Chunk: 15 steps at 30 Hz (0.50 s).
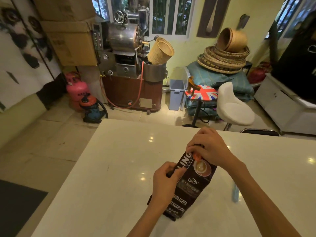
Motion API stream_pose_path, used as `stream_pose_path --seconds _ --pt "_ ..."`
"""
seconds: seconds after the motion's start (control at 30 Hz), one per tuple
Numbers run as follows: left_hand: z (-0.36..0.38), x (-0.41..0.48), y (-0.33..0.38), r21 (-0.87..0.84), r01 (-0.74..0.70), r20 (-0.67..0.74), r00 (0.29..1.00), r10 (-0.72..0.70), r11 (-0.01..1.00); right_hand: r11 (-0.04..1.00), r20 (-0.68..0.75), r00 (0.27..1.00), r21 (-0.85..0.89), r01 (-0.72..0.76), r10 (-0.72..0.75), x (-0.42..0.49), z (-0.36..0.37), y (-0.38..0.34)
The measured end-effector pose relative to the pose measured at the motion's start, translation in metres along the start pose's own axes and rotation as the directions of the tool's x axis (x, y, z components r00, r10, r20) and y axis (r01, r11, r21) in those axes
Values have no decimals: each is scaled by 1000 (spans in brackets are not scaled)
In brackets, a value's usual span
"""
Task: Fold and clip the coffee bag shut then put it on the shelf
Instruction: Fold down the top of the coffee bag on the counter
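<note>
- Lying flat on the white counter (pixel 119 168), near its front edge: one dark coffee bag (pixel 189 187), bottom end toward the camera, folded top pointing away.
- Left hand (pixel 165 183) curled over the bag's left edge, thumb and fingers pinching the foil there; forearm entering from the bottom of the view.
- Right hand (pixel 209 147) clenched over the bag's top end, fingers pressed around an orange clip (pixel 196 157); only a small part of the clip visible under the palm.
- Hidden by both hands: the fold itself and most of the bag's lettering.
- Blurred pale blue object (pixel 235 192) beside the right forearm, too indistinct to identify.
- Beyond the counter: one white stool (pixel 234 106), one flag-patterned stool (pixel 202 93), one blue bin (pixel 177 94).
- Farther back: one metal roasting machine (pixel 124 48), one pink gas cylinder (pixel 77 89), a stack of woven trays (pixel 224 59).
</note>
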<state>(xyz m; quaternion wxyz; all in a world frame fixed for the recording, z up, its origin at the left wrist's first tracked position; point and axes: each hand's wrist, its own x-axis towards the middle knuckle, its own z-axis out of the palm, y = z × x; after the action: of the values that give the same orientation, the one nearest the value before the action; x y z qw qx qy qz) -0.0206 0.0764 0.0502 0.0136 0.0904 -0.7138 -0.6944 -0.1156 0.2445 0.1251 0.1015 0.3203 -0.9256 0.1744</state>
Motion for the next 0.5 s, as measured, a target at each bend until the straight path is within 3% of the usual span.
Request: stream_pose_path --seconds 0.17,0.27,0.37,0.5 --pt "1 1 -4 -24 19 82 996 -17 1000 998 -103 993 -2 -58 58 -8 18 -6" --pt "-7 4 -1 -74 104 173 981 -90 992 984 -155 980 144 -101 123 -17 22 0" --pt "-16 9 1 -51 152 258 957 -134 987 975 -72 990 192 -107 123 -19 17 3" --pt "-20 16 6 11 74 324 943 -73 997 966 37 990 213 -143 139 -19 9 4"
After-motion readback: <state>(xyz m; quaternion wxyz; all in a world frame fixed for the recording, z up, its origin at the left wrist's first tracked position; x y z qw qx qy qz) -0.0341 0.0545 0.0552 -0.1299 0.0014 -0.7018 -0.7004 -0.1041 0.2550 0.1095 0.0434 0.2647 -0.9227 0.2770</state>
